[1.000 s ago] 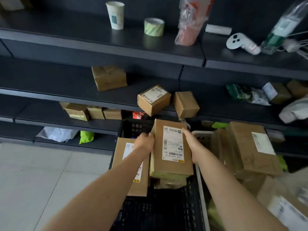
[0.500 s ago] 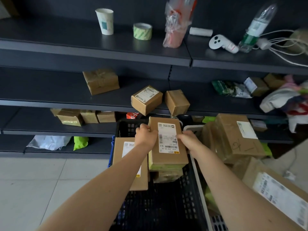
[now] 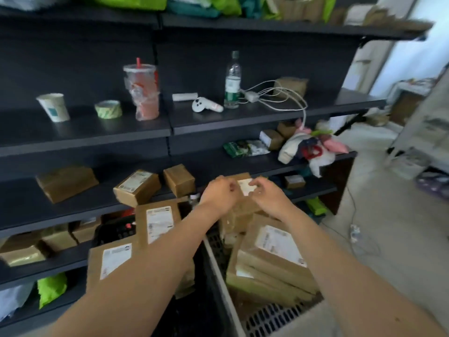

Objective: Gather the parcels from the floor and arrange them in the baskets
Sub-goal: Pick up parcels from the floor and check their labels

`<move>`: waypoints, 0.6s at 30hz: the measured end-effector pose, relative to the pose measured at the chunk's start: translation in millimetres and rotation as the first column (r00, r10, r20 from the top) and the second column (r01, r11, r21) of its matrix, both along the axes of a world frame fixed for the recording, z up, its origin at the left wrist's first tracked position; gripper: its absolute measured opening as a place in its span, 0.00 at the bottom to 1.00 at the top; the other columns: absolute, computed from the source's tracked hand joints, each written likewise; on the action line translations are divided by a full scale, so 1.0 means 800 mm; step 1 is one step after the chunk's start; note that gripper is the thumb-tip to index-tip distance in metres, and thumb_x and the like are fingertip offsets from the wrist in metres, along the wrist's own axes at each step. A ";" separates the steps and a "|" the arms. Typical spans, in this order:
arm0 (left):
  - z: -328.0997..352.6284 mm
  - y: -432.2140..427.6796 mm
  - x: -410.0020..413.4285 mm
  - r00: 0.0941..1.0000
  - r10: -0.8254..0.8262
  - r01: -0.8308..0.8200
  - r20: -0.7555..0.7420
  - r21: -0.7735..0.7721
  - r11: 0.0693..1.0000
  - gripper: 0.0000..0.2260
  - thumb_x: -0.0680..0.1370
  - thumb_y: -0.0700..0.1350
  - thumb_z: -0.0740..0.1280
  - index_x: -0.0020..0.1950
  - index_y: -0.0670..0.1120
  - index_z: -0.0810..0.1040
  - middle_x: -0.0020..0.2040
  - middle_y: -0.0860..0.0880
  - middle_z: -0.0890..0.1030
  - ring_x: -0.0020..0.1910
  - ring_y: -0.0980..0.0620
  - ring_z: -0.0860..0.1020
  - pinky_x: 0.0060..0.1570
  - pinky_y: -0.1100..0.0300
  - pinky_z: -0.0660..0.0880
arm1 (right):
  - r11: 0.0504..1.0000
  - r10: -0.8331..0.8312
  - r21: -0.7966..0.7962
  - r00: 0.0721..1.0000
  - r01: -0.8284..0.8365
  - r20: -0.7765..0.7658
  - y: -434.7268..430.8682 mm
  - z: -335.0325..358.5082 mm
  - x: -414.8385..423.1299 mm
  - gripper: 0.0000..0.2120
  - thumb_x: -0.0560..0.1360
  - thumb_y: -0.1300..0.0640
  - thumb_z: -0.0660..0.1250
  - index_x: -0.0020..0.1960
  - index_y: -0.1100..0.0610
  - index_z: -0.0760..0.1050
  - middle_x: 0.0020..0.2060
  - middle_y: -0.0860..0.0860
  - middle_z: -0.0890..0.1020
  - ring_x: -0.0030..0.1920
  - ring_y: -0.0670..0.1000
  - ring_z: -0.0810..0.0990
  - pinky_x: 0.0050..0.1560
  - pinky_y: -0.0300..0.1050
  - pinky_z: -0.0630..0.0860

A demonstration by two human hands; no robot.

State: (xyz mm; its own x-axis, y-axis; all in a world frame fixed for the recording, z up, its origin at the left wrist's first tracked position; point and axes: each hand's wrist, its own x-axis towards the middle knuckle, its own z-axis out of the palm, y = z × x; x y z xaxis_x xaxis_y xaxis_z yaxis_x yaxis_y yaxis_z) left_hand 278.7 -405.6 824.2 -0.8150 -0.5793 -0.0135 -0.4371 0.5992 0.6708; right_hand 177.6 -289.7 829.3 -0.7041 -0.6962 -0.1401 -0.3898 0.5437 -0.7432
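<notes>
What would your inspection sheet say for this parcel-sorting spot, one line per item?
Surface: dark shelves; pale floor.
Job's things: upright parcel in the grey basket with labelled boxes; more in the black basket.
Clutter: paper cup, tape roll, plastic cup, bottle, controller on one shelf.
Hands: left hand and right hand grip the upright parcel's top.
Cables: white cables looped on the shelf, one hanging over its edge.
Surroundings: blurred items at right.
</notes>
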 end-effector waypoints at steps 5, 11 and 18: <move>0.023 0.171 -0.118 0.982 -0.166 0.166 0.090 0.007 0.986 0.12 0.82 0.48 0.57 0.47 0.45 0.78 0.49 0.43 0.81 0.48 0.44 0.78 0.48 0.54 0.73 | 0.986 -0.158 0.038 0.978 0.164 -0.138 0.202 0.025 -0.091 0.06 0.78 0.57 0.67 0.55 0.54 0.73 0.38 0.47 0.75 0.44 0.51 0.77 0.42 0.43 0.70; -0.002 0.373 -0.238 0.885 -0.436 0.451 0.164 -0.069 0.890 0.12 0.78 0.46 0.58 0.49 0.42 0.79 0.55 0.39 0.80 0.55 0.37 0.77 0.53 0.49 0.76 | 0.891 -0.418 0.097 0.885 0.444 -0.206 0.462 0.013 -0.160 0.06 0.74 0.63 0.69 0.50 0.57 0.77 0.31 0.46 0.71 0.34 0.49 0.71 0.42 0.44 0.69; -0.052 0.548 -0.395 0.720 -0.661 0.683 0.210 -0.051 0.728 0.15 0.74 0.52 0.56 0.46 0.45 0.79 0.56 0.40 0.81 0.56 0.38 0.78 0.56 0.51 0.75 | 0.705 -0.679 0.196 0.728 0.682 -0.093 0.659 -0.036 -0.238 0.06 0.76 0.58 0.68 0.53 0.55 0.76 0.43 0.55 0.79 0.41 0.52 0.75 0.45 0.42 0.69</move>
State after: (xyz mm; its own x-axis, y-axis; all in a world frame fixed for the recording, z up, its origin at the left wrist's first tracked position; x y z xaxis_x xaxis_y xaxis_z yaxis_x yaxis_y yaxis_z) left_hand -36.9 32.8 782.6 -0.9813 0.1143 -0.1550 0.0144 0.8461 0.5328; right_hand -12.9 237.5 800.9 -0.9780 0.0163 -0.2079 0.1371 0.8012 -0.5825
